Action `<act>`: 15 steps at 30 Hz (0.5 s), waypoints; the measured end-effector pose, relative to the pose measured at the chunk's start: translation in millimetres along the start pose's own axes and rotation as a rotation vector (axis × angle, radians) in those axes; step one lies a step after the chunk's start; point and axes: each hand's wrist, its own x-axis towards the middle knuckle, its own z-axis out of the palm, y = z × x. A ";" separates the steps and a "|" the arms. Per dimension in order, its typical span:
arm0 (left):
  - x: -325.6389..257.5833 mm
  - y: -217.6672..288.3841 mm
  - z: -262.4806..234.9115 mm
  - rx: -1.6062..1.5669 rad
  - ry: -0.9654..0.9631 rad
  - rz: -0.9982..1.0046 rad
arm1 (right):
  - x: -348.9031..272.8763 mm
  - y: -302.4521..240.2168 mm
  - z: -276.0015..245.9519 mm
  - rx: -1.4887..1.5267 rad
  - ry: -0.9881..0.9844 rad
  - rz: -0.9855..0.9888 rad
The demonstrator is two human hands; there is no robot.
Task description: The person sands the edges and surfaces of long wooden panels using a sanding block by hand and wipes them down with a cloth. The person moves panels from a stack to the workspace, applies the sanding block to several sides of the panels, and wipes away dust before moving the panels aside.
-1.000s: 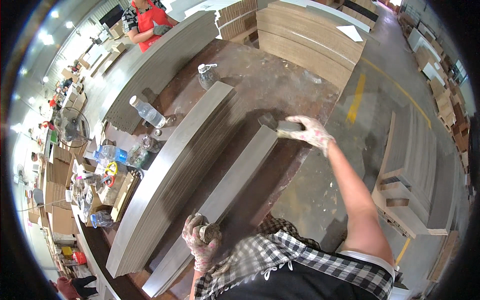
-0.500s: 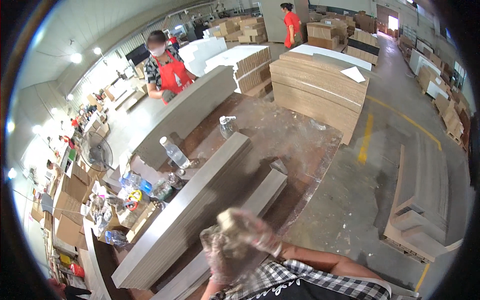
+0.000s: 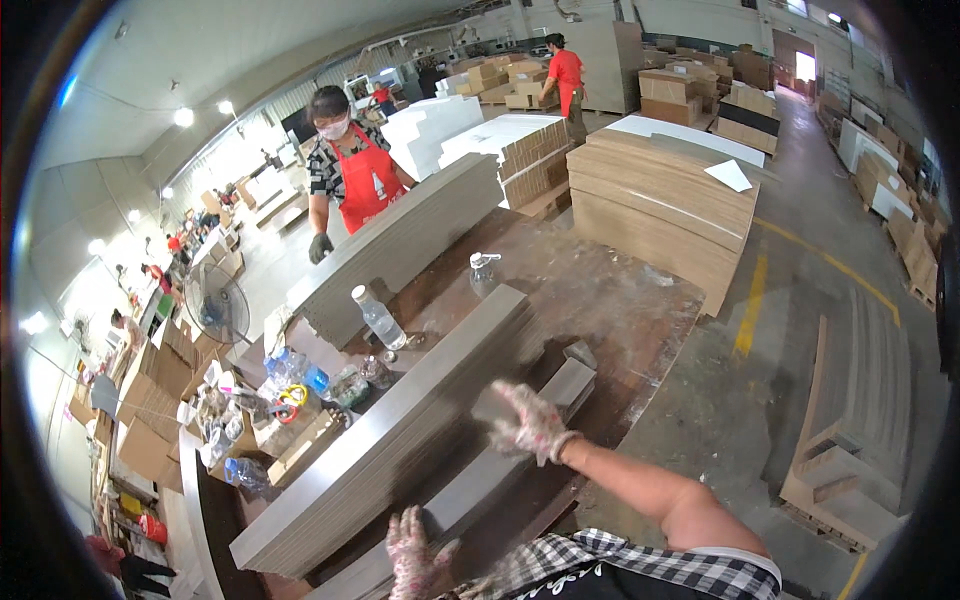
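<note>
My left hand (image 3: 415,557), in a patterned glove, lies with fingers spread on the near end of a low stack of long grey boards (image 3: 490,470). My right hand (image 3: 535,428), gloved alike, is over the farther part of that low stack, holding what looks like a crumpled greyish-beige rag (image 3: 490,405). The rag is blurred and partly covered by the fingers. Left of both hands runs a taller stack of long grey boards (image 3: 400,400). A small clear plastic scrap (image 3: 580,352) lies at the low stack's far end.
The dusty brown table (image 3: 590,270) holds a clear bottle (image 3: 378,317), a clear jug (image 3: 484,272) and cluttered bottles at left. Across it, a co-worker in a red apron (image 3: 370,185) stands behind another board stack (image 3: 410,240). Stacked panels (image 3: 660,210) stand beyond; a loaded pallet (image 3: 840,460) is at right.
Both hands were together around the rag; now they are apart. My left hand has come down onto the low stack, while my right has moved forward with the rag. The co-worker's arm has lowered.
</note>
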 end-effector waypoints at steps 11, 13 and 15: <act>-11.1 -41.4 -44.7 0.082 -0.137 -0.016 | 49.4 100.4 -117.3 -0.036 0.453 0.426; -8.1 -40.0 -51.2 0.068 -0.159 -0.026 | 30.1 82.1 -117.2 0.377 0.488 0.410; -8.1 -37.9 -58.2 0.052 -0.158 0.005 | 9.5 56.6 -117.8 0.403 0.523 0.326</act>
